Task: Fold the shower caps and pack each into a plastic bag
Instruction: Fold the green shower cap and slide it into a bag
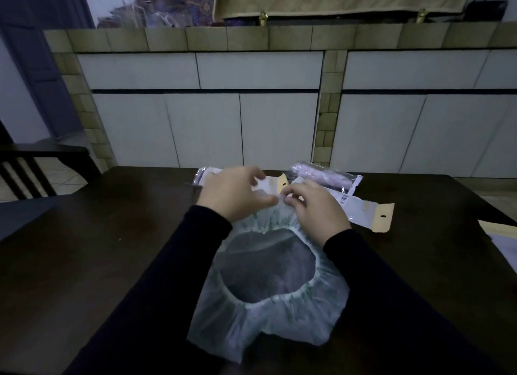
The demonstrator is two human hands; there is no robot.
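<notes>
Head camera, looking down on a dark wooden table: a translucent shower cap lies spread open at the near centre, its gathered elastic rim ringing a dark opening. Both hands meet at the cap's far edge, where the left hand and the right hand each appear to pinch the ruffled rim between thumb and fingertips, close to one another. Dark sleeves run from the near edge along either side of the cap, wrists raised slightly off the table. The cap looks feather-light, limp and slippery, likely to spring back at the elastic; the rim itself seems the surest place to hold. Beyond the hands, on the far side, lie a packed plastic bag holding a pink roll and an empty plastic bag with a cardboard header, to the right.
</notes>
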